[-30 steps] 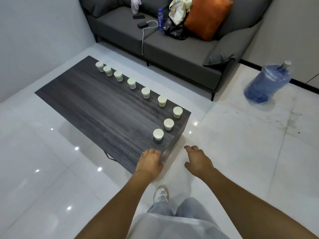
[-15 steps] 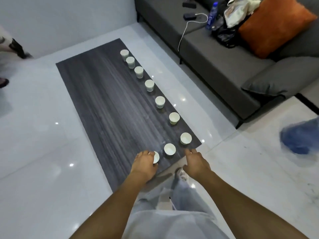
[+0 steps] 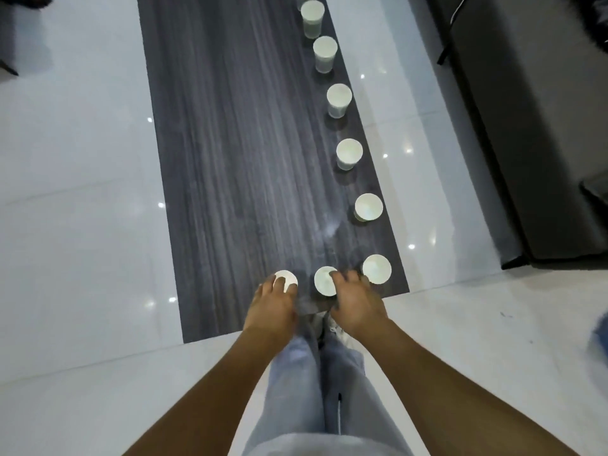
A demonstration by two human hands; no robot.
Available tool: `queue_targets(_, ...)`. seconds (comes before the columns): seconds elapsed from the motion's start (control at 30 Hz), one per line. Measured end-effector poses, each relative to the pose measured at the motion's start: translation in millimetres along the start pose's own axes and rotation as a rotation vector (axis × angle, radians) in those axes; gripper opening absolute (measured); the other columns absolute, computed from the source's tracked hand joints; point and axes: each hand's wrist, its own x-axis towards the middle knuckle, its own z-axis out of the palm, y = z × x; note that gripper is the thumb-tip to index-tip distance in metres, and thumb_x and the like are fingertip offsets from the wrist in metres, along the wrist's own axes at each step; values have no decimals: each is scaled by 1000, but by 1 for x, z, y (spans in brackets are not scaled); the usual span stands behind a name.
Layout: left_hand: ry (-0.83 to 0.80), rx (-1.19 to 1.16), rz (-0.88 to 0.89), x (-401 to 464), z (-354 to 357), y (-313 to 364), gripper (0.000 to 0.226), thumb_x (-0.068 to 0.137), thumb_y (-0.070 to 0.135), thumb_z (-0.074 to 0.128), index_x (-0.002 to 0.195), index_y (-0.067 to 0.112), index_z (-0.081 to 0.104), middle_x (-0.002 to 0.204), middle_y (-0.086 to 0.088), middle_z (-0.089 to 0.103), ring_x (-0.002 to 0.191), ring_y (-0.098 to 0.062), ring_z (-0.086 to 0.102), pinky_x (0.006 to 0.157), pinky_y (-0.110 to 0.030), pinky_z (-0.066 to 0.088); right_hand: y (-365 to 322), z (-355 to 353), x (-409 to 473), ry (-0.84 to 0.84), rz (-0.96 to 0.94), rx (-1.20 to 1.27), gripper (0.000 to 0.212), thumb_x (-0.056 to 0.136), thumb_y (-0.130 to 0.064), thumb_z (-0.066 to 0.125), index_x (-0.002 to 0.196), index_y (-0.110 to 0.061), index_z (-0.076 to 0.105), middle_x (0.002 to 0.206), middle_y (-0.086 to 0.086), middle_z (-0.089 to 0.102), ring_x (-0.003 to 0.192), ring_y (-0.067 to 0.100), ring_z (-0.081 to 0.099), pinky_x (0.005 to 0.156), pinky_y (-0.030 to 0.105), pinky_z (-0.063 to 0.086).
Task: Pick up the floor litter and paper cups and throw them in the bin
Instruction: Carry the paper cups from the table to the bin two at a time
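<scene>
Both hands are down at the near end of the dark table [image 3: 237, 159]: left hand [image 3: 271, 307] has fingers over the nearest cup [image 3: 287, 278], right hand [image 3: 357, 304] on the next cup [image 3: 324, 280]. More cups line the right edge.

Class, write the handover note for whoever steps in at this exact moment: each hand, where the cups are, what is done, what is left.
Left hand: fingers over the nearest cup at the table's near end; a closed grip is not clear.
Right hand: fingers curled on the second cup.
Third cup stands just right of it; the other cups run in a line along the table's right edge, all upright.
Done: nothing binned that shows. No bin in view.
Left: lift these two, gather the rest, find the bin, then the floor litter.
</scene>
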Motion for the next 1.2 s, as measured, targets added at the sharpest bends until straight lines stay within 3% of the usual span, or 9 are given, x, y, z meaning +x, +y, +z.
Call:
queue_targets(0.2, 62, 70, 14, 62, 49, -10, 60, 95, 21, 46, 148, 19, 19, 158, -8, 11, 146, -31, 1, 119, -44, 2, 6, 44, 71, 1, -45, -67, 68, 87, -24, 62, 145, -27, 26, 150, 7, 24, 134, 31, 28, 108, 42, 32)
queue_targets(0.37, -21, 114, 22, 96, 86, -18, 72, 94, 27, 53, 151, 23, 9, 159, -10, 1, 146, -35, -4, 119, -51, 5, 13, 76, 104, -44, -56, -83, 79, 85, -27, 67, 148, -29, 19, 157, 6, 11, 141, 32, 17, 110, 46, 33)
queue_targets(0.57, -9, 207, 95, 100, 113, -27, 70, 93, 18, 55, 150, 19, 14, 158, -14, 3, 146, -33, 1, 117, -49, 12, 19, 98, 109, 7, -90, -51, 64, 88, -16, 61, 143, -26, 29, 152, 4, 21, 135, 29, 25, 101, 41, 43)
queue_targets(0.83, 81, 96, 6, 64, 91, -28, 59, 92, 24, 57, 144, 21, 29, 155, -8, 21, 144, -28, 15, 113, -42, 26, 7, 73, 83, -12, -137, -103, 61, 85, -15, 67, 137, -24, 36, 142, 6, 33, 130, 30, 32, 98, 41, 44)
queue_targets(1.07, 211, -77, -184, -16, 42, -20, 52, 93, 23, 53, 141, 22, 35, 152, -4, 27, 141, -25, 23, 109, -39, 33, -21, 21, 20, -28, -324, -266, 61, 82, -10, 65, 135, -22, 38, 137, 8, 36, 125, 31, 36, 96, 41, 43)
queue_targets(1.2, 272, -166, -287, -74, 25, -12, 50, 91, 24, 56, 138, 21, 40, 148, -4, 32, 138, -24, 27, 106, -35, 36, -45, 3, -30, -72, -445, -355, 50, 83, -8, 59, 130, -18, 42, 133, 8, 37, 123, 31, 37, 92, 42, 44)
